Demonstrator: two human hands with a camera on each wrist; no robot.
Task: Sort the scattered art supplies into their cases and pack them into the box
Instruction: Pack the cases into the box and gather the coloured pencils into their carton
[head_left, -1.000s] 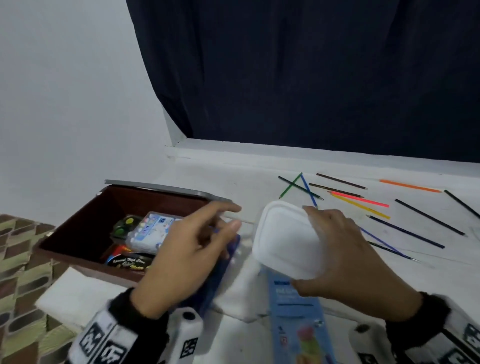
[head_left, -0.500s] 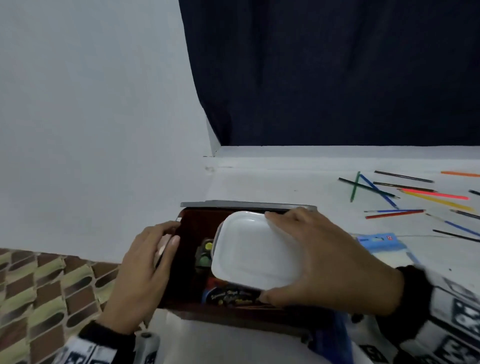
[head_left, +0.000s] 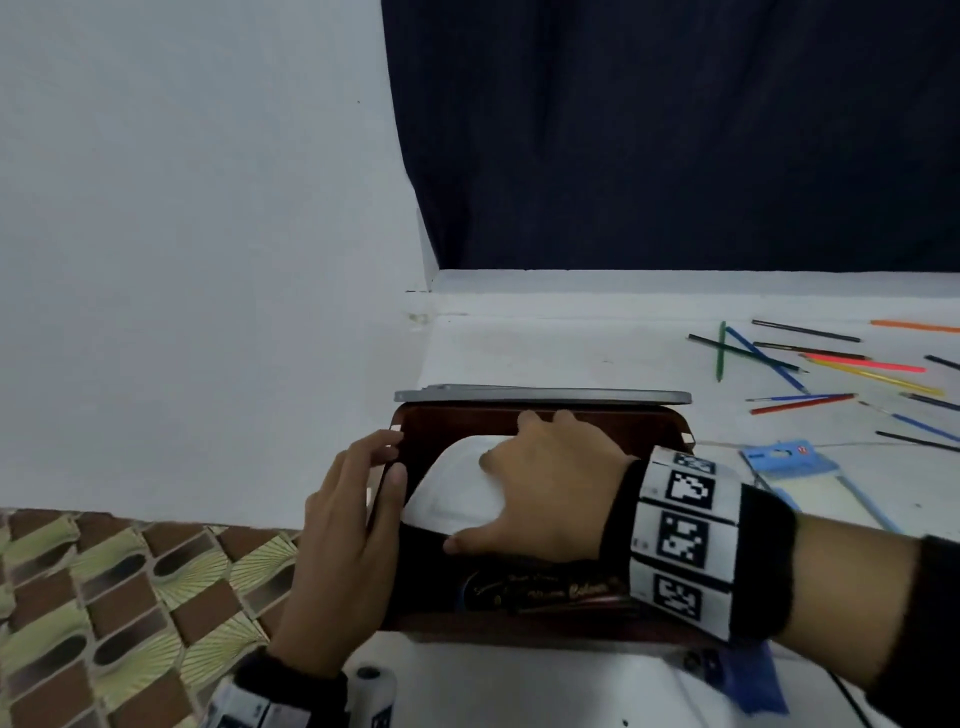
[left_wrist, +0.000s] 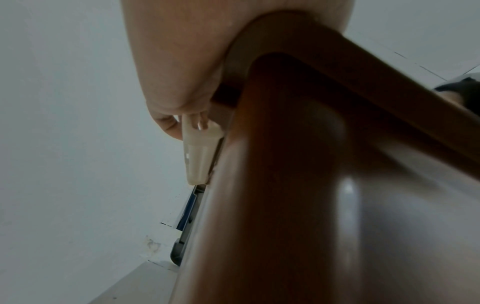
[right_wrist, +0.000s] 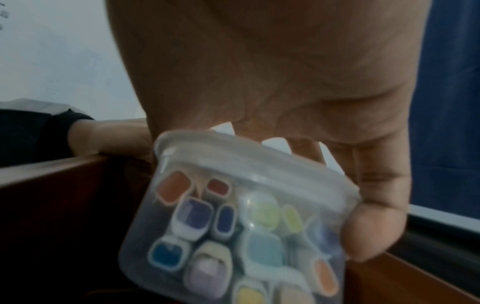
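Observation:
The brown box (head_left: 660, 422) stands open in the head view, its grey lid (head_left: 540, 396) tipped back behind it. My right hand (head_left: 493, 483) grips the white paint case (head_left: 452, 499) from above and holds it down inside the box, tilted. In the right wrist view the case (right_wrist: 233, 226) is translucent, with several coloured paint pans showing, and my thumb (right_wrist: 374, 232) clamps its edge. My left hand (head_left: 387, 457) holds the box's left wall, thumb over the rim. A fingertip touches a cream latch (left_wrist: 200, 152). A black tin with script (head_left: 545, 592) lies in the box under my wrist.
Several coloured pencils (head_left: 831, 364) lie scattered on the white surface to the right, with a blue pencil packet (head_left: 795, 462) nearer. A patterned covering (head_left: 130, 597) lies to the left. A white wall and a dark curtain (head_left: 675, 130) stand behind.
My right hand carried the white case leftwards from over the table and lowered it into the box. My left hand moved to the box's left wall. The view turned left.

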